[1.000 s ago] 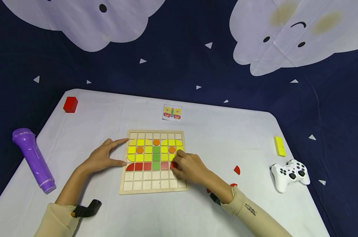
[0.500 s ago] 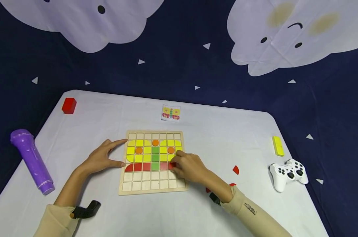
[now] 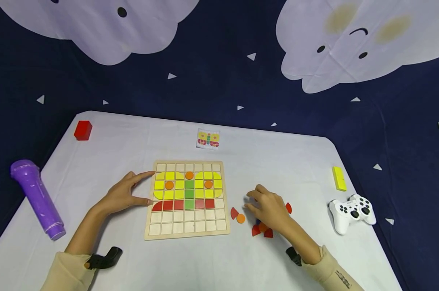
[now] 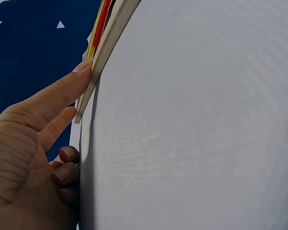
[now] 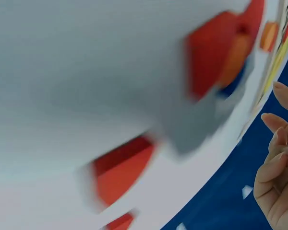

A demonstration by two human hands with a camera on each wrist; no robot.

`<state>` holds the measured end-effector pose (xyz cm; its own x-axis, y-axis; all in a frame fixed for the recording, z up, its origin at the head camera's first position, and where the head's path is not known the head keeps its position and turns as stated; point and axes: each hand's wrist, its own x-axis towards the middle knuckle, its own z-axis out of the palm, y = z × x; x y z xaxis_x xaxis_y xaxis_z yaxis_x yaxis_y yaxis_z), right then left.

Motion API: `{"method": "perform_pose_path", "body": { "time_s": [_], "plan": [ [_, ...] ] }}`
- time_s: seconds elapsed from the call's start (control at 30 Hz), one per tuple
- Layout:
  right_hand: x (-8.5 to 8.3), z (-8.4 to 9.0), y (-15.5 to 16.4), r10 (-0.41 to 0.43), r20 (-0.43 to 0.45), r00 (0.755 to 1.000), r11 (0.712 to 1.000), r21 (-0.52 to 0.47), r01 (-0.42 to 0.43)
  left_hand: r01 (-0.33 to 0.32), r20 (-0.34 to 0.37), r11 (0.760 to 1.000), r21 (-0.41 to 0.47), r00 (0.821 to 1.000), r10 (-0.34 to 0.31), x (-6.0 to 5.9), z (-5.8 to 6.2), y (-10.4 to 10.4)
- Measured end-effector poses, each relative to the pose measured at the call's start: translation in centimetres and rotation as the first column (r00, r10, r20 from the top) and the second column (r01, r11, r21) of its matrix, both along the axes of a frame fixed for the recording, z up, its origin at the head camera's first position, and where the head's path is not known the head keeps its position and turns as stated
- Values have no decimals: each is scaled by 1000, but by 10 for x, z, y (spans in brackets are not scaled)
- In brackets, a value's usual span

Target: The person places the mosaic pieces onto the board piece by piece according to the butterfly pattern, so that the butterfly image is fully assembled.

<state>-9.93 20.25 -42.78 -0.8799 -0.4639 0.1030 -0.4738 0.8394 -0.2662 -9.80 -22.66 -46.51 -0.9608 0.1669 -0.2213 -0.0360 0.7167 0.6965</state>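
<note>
In the head view a wooden grid board (image 3: 183,236) carries yellow, orange, green and red tiles in a butterfly-like pattern. Its red row has a rounded tile (image 3: 157,206) at the left end and a red square (image 3: 209,203) right of the green column. My left hand (image 3: 121,192) spans the board's left edge, thumb and index finger touching it; the left wrist view shows the thumb (image 4: 62,91) against that edge. My right hand (image 3: 270,208) hovers over loose pieces, thumb and index finger apart, holding nothing. Near it lie red quarter pieces (image 3: 255,230) and an orange disc (image 3: 240,218).
A small butterfly picture card (image 3: 208,139) lies beyond the board. To the left are a purple toy microphone (image 3: 39,200) and a red block (image 3: 82,130). A yellow block (image 3: 339,178) and a white game controller (image 3: 351,213) lie near the right edge.
My right hand has left the board and moved right over the loose pieces. The red square it pressed now lies flat in the red row. My left hand stays at the board's edge.
</note>
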Motion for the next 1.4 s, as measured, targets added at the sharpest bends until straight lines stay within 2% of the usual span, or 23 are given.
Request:
{"method": "perform_pose_path", "body": {
  "time_s": [0.17,0.3,0.43,0.6,0.8,1.0,1.27,1.4],
  "plan": [
    [4,-6,40,-92,-61,994,995,43,94,0,0,1000,0,1000,0,0,0,0],
    [8,-9,62,-171,-37,985,984,43,172,1,0,1000,-4,1000,-1,0,0,0],
    [13,-9,75,-238,1,971,971,29,238,1,1,1000,-9,1000,-1,0,0,0],
    [17,-11,87,-279,-30,960,960,29,280,1,-2,1000,-14,1000,-1,0,0,0],
    [20,-15,97,-358,-34,933,933,6,359,5,0,1000,-15,1000,-5,0,0,0],
    [19,-18,99,-371,-14,928,928,-34,370,3,3,1000,-16,1000,-3,0,0,0],
    [16,-20,98,-390,0,921,920,-38,389,0,4,1000,-6,1000,1,0,0,1],
    [14,-19,95,-376,-11,927,926,-48,375,1,6,1000,-7,1000,-1,-1,0,0]
  ]
}}
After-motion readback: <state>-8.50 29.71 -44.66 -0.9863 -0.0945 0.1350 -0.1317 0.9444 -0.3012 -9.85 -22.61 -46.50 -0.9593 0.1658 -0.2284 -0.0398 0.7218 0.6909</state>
